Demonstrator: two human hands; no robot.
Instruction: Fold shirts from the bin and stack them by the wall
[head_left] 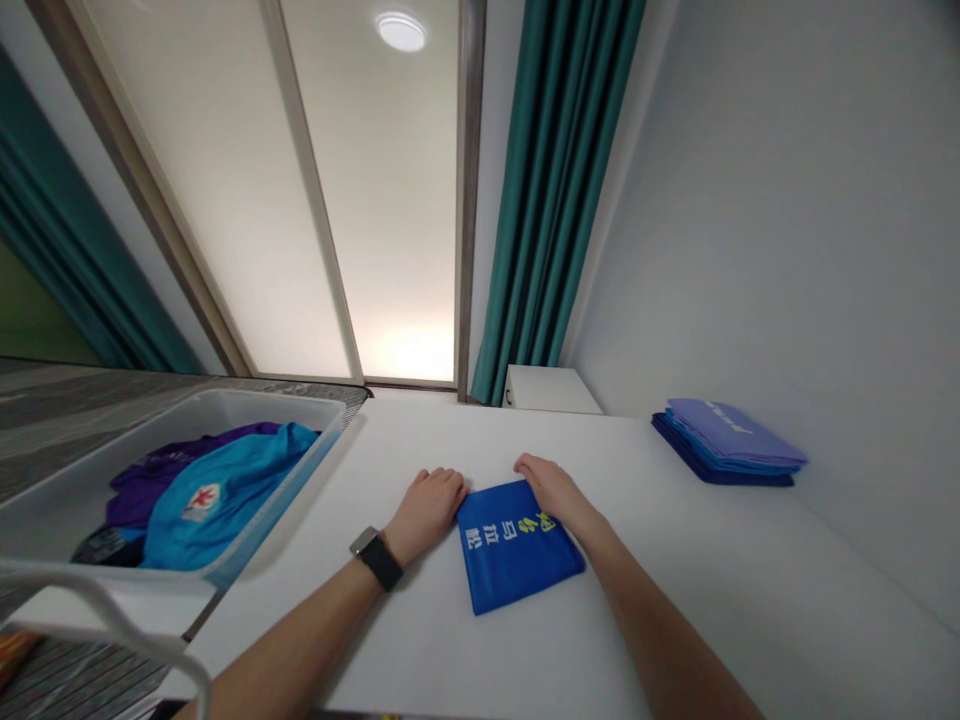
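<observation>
We are pressing a folded blue shirt (517,545) onto the white table (675,620), and it is lying just in front of us, near the table's middle, with yellow and white lettering facing up. Our right hand (551,490) is lying flat across the shirt's far right corner, its grip spread and pinching nothing. Our left hand (429,505), with a dark watch (377,557) on its wrist, is touching the shirt's far left corner. Its fingers are curling down at the edge, so we cannot tell whether that grip is pinching the cloth. To our left a clear plastic bin (322,425) is holding a turquoise garment (225,490) and a purple garment (150,475), both unfolded. Well apart on the right, by the wall, a stack of folded garments (727,445) is sitting on the table.
</observation>
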